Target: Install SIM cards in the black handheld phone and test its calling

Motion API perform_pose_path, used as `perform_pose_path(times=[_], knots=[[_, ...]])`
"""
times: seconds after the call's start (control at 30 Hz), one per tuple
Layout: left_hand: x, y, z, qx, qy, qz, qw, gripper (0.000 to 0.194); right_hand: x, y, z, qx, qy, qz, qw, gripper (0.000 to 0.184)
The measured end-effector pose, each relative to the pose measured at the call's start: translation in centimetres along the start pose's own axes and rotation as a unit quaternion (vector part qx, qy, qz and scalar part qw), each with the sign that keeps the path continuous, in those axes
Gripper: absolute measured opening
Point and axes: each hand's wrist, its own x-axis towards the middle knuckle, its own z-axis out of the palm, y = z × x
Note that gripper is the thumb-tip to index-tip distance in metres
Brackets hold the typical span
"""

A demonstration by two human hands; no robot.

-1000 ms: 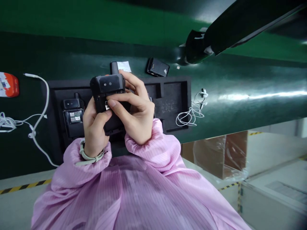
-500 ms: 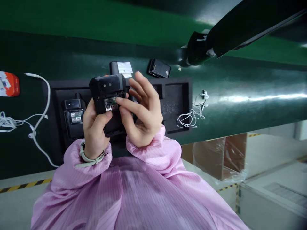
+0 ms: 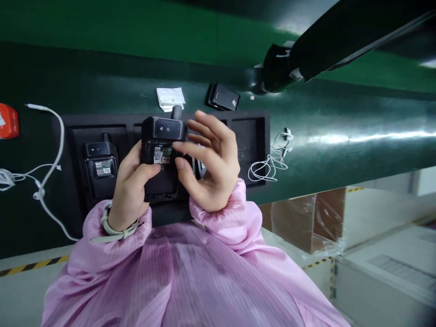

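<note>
A black handheld radio-like device (image 3: 163,150) with its back open shows a small card slot area. My left hand (image 3: 131,188) is wrapped round its left side, thumb on the open compartment. My right hand (image 3: 207,159) is at its right side with fingers spread; the forefinger and thumb tips touch the device near the slot. Below them lies a black foam tray (image 3: 250,136) on the green table. A second device of the same kind (image 3: 100,163) rests in the tray's left recess.
A black battery pack (image 3: 223,96) and a white paper slip (image 3: 170,97) lie behind the tray. White earphone cable (image 3: 269,161) lies right of it, a white cable (image 3: 51,154) left, an orange object (image 3: 7,120) far left. A black lamp arm (image 3: 306,50) hangs above.
The device has come down and to the right, closer to the tray. My right hand's fingers have lifted off and spread, uncovering the open compartment.
</note>
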Motion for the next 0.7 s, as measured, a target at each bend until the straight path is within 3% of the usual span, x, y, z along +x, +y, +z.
perform_pose_path(times=[0.1,0.27,0.47,0.7], knots=[[0.1,1.0,0.2,0.037,-0.02,-0.031,0.999,0.025,-0.2,0.0,-0.3,0.082,-0.006,0.096,0.992,0.038],[-0.5,1.5,0.7,0.043,-0.039,-0.042,0.997,0.027,-0.5,0.0,-0.5,0.133,-0.104,0.183,0.969,0.059],[-2.2,0.9,0.6,0.069,-0.054,-0.014,0.996,0.033,-0.7,-0.8,-0.7,0.147,-0.098,0.193,0.965,0.059],[-3.8,0.8,0.7,0.016,-0.052,-0.061,0.997,0.042,-1.3,-1.6,-1.3,0.147,-0.094,0.185,0.967,0.052]])
